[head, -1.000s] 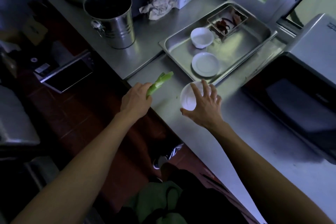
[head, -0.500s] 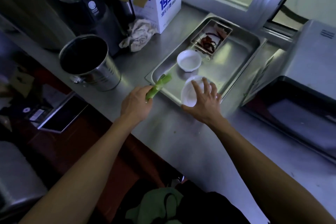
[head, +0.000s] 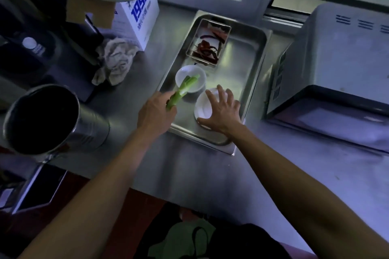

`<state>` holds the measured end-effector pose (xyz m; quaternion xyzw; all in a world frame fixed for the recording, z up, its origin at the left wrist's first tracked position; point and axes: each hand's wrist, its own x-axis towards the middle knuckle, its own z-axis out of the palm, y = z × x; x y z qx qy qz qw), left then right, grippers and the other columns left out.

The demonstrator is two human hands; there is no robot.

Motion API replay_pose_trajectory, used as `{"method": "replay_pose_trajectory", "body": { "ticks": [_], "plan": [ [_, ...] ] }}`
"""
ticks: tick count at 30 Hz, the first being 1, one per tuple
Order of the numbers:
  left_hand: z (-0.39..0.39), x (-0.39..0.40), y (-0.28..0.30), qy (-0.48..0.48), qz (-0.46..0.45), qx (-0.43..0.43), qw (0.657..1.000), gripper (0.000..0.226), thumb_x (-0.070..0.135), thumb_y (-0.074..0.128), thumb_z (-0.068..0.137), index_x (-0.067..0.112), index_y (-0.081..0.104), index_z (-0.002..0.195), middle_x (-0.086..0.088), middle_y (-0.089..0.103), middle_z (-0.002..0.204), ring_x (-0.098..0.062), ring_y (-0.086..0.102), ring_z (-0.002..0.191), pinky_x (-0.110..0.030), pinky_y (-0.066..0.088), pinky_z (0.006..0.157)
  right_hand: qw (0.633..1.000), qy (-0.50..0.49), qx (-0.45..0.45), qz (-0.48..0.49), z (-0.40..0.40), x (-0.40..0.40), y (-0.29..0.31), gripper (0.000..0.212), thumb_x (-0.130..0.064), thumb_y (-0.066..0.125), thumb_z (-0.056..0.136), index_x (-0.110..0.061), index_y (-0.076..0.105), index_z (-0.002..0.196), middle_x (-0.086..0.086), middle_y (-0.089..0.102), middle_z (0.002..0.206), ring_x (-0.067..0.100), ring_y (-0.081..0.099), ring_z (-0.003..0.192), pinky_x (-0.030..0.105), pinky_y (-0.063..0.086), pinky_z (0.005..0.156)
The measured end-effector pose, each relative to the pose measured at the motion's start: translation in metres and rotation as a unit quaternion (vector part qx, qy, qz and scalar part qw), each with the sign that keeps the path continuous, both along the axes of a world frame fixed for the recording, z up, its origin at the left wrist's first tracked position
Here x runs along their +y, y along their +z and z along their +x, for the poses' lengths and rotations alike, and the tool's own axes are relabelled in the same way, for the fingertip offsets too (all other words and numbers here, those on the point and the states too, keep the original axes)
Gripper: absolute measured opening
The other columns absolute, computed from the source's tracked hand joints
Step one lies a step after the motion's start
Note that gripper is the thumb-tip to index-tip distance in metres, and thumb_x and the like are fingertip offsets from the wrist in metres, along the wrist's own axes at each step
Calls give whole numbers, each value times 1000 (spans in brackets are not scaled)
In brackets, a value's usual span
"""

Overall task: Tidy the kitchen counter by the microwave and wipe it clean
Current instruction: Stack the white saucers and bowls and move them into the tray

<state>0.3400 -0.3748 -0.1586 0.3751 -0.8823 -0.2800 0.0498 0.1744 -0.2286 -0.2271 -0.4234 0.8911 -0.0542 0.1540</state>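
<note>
Head view.

Step in hand, as judged: tidying; loose items are being gathered into the steel tray (head: 255, 52) on the worktop (head: 189, 170), left of the microwave (head: 336, 65). Wiping not yet begun.

Left hand (head: 156, 112): fingers curled round the base of a green scallion stalk (head: 183, 91), whose tip lies over the small white bowl (head: 190, 78) in the tray.

Right hand (head: 221, 111): fingers spread, thumb at the near rim, holding a white saucer (head: 202, 107) low over the tray's near end; contact with the tray floor cannot be told.

Small steel dish of dried red chillies (head: 207, 45): far end of the tray.

Crumpled cloth (head: 115, 60): on the worktop, left of the tray, beside a milk carton (head: 136, 17).

Next move, as judged: set down saucer and stalk, let go, then fetch the cloth.
</note>
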Motion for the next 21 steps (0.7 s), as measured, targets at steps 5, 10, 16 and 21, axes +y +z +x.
{"method": "replay_pose_trajectory", "body": {
  "ticks": [5, 10, 16, 21],
  "plan": [
    [-18, -31, -14, -42, 5, 2, 999, 47, 26, 60, 85, 32, 59, 131, -3, 61, 102, -29, 60, 94, -42, 52, 79, 997, -40, -26, 58, 2, -14, -20, 106, -76, 62, 70, -35, 11, 153, 4, -2, 164, 41, 2, 147, 65, 22, 111],
    [-33, -49, -26, -103, -1, 3, 995, 45, 25, 63, 87, 26, 60, 132, -5, 61, 104, -31, 60, 95, -44, 52, 78, 993, -82, -58, 70, 8, -23, -37, 106, -75, 63, 69, -37, 10, 153, 3, -5, 165, 40, -3, 149, 66, 17, 113],
    [-45, -57, -37, -154, 7, -4, 988, 42, 26, 63, 90, 29, 57, 132, 0, 61, 108, -25, 59, 96, -37, 48, 75, 989, -113, -70, 67, 8, -30, -41, 105, -74, 64, 70, -37, 11, 152, 2, -8, 165, 38, -6, 150, 65, 15, 115],
    [-58, -50, -44, -185, 23, -16, 982, 36, 30, 61, 94, 31, 57, 130, 4, 60, 105, -20, 58, 94, -36, 47, 74, 986, -142, -89, 24, 15, -13, -28, 91, -54, 66, 84, -33, 13, 154, 1, -2, 166, 30, 0, 152, 61, 21, 117]
  ]
}}
